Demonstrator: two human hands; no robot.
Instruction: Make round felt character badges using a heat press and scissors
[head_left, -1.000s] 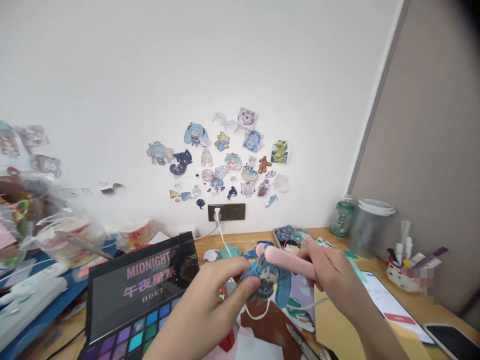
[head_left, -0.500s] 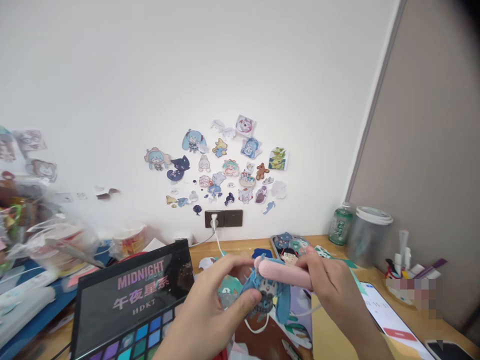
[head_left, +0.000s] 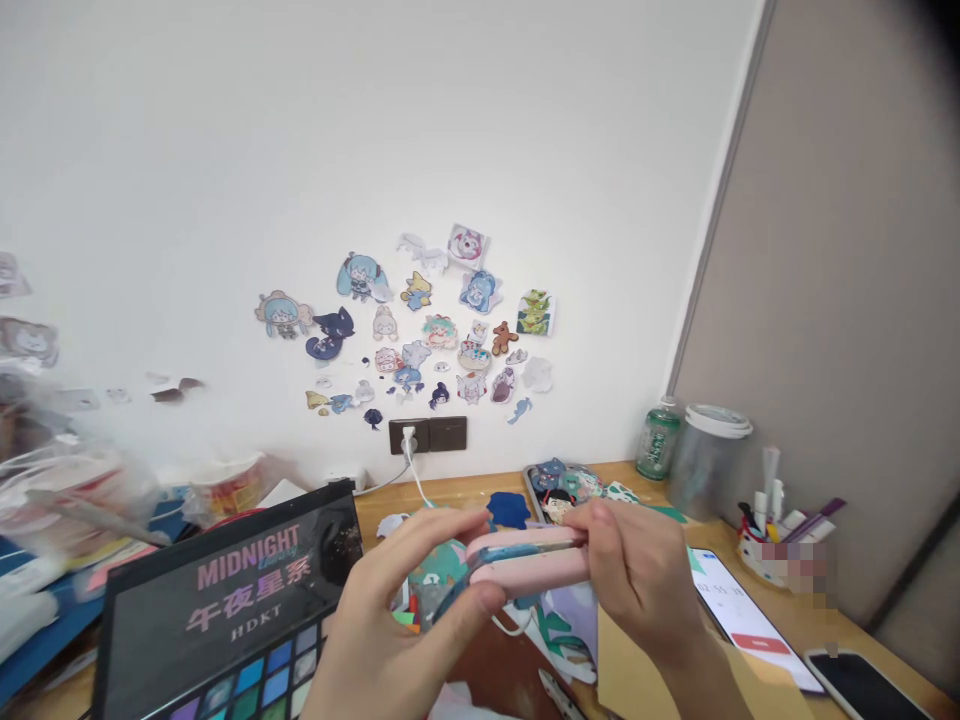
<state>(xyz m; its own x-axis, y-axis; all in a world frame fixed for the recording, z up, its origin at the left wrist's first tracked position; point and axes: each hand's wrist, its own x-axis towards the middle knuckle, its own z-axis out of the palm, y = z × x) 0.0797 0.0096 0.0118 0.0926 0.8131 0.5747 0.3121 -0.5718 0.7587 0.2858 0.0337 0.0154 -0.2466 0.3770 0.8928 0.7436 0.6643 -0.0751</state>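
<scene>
My right hand [head_left: 642,572] is wrapped round the handle end of a pink mini hair straightener [head_left: 534,572], whose two arms lie one above the other. Between the arms runs a strip of blue material [head_left: 517,549], part of the small blue-haired doll. Most of the doll is hidden by the straightener and my fingers. My left hand [head_left: 401,615] pinches the doll at the tip of the straightener, thumb below and fingers above. A white cord [head_left: 512,628] loops beneath the straightener.
An open eyeshadow palette [head_left: 232,590] stands at left. Cut-out felt-like pieces [head_left: 435,565], pliers-like tool [head_left: 559,695], a tray of figures [head_left: 559,482], a phone with a timer [head_left: 750,615], a second phone [head_left: 862,685], pen holder [head_left: 765,560], green bottle [head_left: 658,440] and lidded tub [head_left: 705,465] surround my hands.
The straightener has turned so both its arms show, with blue material between them. The doll's face and body, visible before, are now hidden. The view has shifted slightly to the right.
</scene>
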